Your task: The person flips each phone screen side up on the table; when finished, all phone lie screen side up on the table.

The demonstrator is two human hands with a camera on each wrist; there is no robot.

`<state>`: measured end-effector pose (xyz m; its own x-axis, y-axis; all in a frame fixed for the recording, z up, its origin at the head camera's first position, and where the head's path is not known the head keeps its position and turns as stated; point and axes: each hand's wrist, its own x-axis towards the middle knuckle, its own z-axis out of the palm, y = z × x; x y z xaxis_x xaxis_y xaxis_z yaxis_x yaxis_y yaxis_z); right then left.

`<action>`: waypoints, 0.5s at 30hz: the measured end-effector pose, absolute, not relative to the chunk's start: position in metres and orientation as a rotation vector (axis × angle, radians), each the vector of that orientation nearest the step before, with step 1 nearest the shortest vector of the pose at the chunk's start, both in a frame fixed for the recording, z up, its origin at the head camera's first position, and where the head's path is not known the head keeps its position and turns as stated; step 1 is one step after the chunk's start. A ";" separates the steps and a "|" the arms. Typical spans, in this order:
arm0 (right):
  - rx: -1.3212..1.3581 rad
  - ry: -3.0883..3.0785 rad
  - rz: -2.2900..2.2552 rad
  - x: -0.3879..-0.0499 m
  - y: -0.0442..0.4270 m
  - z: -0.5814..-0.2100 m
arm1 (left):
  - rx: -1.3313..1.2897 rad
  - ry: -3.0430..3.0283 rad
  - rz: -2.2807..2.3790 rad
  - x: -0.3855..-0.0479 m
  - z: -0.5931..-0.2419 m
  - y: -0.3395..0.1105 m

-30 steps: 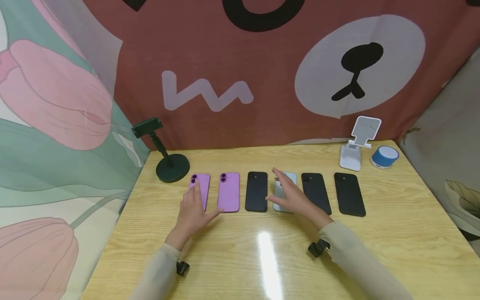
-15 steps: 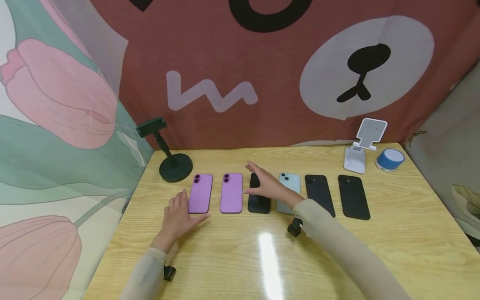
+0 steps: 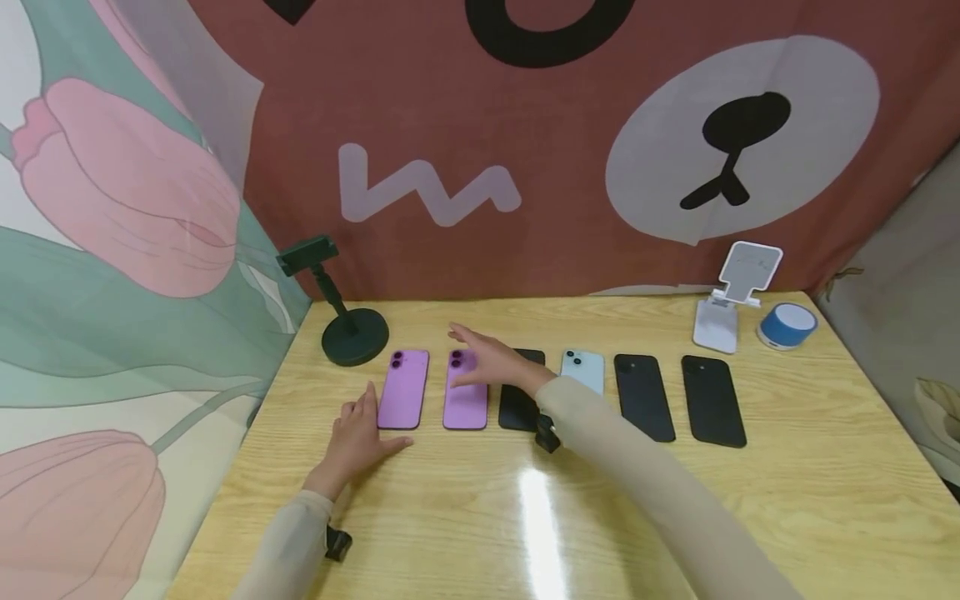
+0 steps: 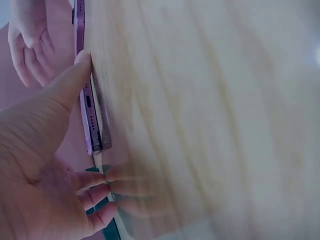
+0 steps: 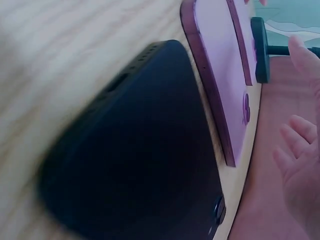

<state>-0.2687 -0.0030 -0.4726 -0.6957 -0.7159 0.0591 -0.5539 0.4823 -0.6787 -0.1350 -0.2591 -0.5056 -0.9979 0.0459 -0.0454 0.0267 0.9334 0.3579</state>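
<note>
Spread and holding nothing, the left hand (image 3: 358, 433) has the end phone (image 3: 405, 392) just ahead. The right hand (image 3: 487, 360), also unclosed, hovers over the second phone (image 3: 467, 410). Spacing probably keeps each separately graspable.

The worktop (image 3: 450, 517) shows wood grain under a smooth, glossy finish that throws back a white glare. The purple phones (image 3: 403, 390) have smooth backs with a soft sheen; the black phones (image 3: 715, 402) look smooth and matt. The dark green stand (image 3: 355, 337) looks like matt plastic, the white stand (image 3: 716, 326) like smoother plastic. The red backdrop (image 3: 555, 125) and beige sleeves (image 3: 630, 458) are matt cloth.
</note>
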 end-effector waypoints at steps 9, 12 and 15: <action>-1.105 2.451 -0.872 -0.281 -0.036 -0.479 | 0.086 3.024 0.660 -0.140 -0.513 -0.262; -1.112 2.456 -0.808 -0.283 -0.044 -0.481 | 0.105 3.028 0.678 -0.142 -0.514 -0.262; -1.105 2.456 -0.770 -0.283 -0.050 -0.482 | 0.124 3.053 0.678 -0.143 -0.514 -0.262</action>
<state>-0.2829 -0.0503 -0.4816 -0.6403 -0.7637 -0.0825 -0.5798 0.5510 -0.6002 -0.1429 -0.2615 -0.5140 -0.9968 0.0800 0.0055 0.0748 0.9030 0.4231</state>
